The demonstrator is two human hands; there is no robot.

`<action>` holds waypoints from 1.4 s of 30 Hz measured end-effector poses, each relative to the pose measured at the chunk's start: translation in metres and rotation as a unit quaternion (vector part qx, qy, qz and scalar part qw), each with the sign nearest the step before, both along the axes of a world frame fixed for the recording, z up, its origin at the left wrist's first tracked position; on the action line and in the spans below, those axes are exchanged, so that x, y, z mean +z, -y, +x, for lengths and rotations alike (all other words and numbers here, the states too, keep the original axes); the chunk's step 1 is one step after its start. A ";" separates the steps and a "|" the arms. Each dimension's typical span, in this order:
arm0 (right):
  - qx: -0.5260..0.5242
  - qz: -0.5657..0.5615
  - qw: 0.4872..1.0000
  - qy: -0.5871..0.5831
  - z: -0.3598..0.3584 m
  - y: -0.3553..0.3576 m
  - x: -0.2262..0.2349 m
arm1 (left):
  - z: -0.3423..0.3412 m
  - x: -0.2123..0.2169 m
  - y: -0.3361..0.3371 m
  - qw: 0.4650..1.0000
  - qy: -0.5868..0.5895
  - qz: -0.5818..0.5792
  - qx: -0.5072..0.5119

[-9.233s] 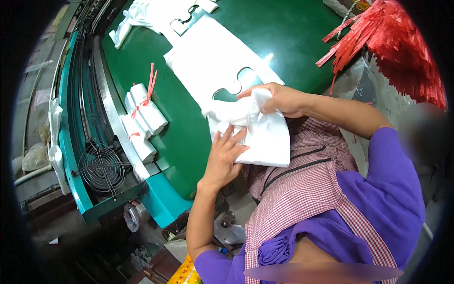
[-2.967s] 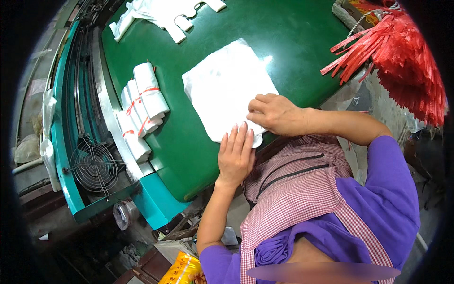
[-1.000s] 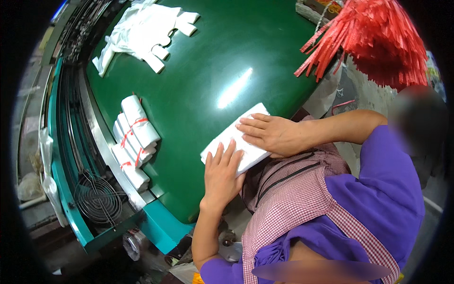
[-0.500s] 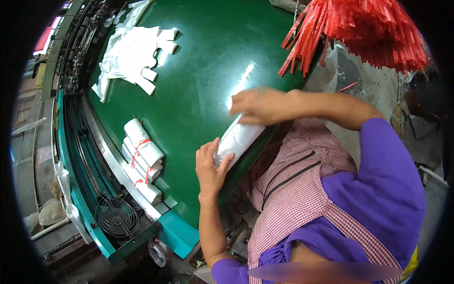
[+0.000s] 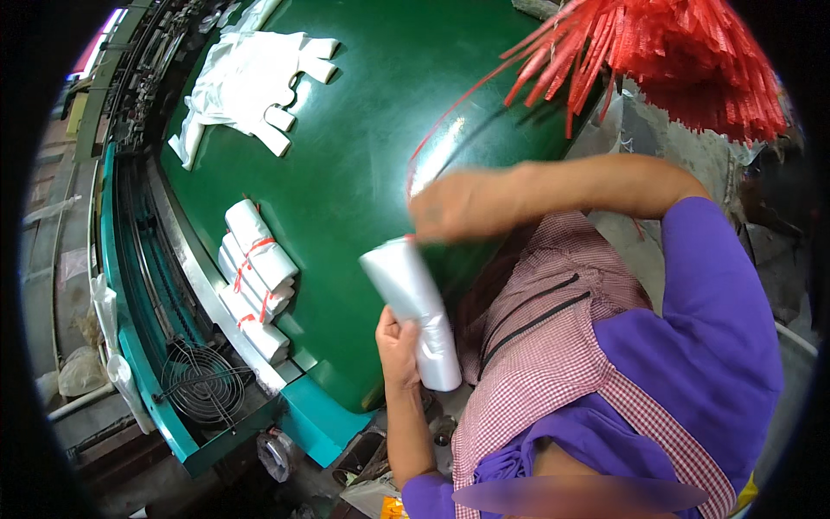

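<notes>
My left hand is closed around a white plastic roll, tilted over the front edge of the green tabletop. My right hand, smeared by motion, is closed just above the roll's far end. A thin red plastic strip runs from the hanging bunch of red strips down to this hand, and a bit of red shows at the roll's end. To the left lie several white rolls stacked together, tied with red strips. Flat white plastic vest bags are spread at the far left.
The green tabletop is smooth and shiny. Along its left side runs a teal machine frame with chains and a round wire fan guard. A checked apron is close to the table's front edge.
My left hand has drawn the roll nearer and turned it more upright. The right hand has come off the roll, and a red strip now stretches from the bunch to it.
</notes>
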State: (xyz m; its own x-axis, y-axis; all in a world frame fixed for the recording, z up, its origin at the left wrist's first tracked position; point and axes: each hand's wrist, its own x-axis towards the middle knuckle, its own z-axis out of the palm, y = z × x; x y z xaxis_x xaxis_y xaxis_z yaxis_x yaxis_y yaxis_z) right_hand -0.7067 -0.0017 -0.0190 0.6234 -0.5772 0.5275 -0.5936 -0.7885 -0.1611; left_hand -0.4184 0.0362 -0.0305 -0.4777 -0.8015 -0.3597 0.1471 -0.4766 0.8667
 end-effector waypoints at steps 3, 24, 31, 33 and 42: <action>0.285 0.169 0.935 0.123 0.058 -0.033 -0.004 | 0.007 -0.008 -0.009 0.987 -0.151 0.054 -0.002; 0.065 0.669 0.581 0.459 0.019 0.006 0.016 | -0.058 0.010 0.064 0.851 0.240 -0.464 -0.063; -0.035 0.108 0.986 0.122 0.046 -0.018 0.001 | -0.044 -0.006 0.077 0.966 0.090 -0.241 0.011; 0.030 0.090 0.986 0.136 0.048 -0.019 0.012 | -0.046 -0.002 0.078 0.975 0.083 -0.204 0.011; 0.021 0.623 0.632 0.460 0.039 0.017 0.000 | -0.041 -0.012 0.065 0.883 0.182 -0.432 0.007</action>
State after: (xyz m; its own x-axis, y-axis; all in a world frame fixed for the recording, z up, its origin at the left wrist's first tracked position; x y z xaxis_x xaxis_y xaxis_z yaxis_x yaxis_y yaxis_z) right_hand -0.6678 -0.0183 -0.0190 0.4116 -0.8953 -0.1705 0.2209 0.2795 -0.9344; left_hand -0.4592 -0.0286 -0.0420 -0.4448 -0.8569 0.2603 -0.2163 0.3849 0.8973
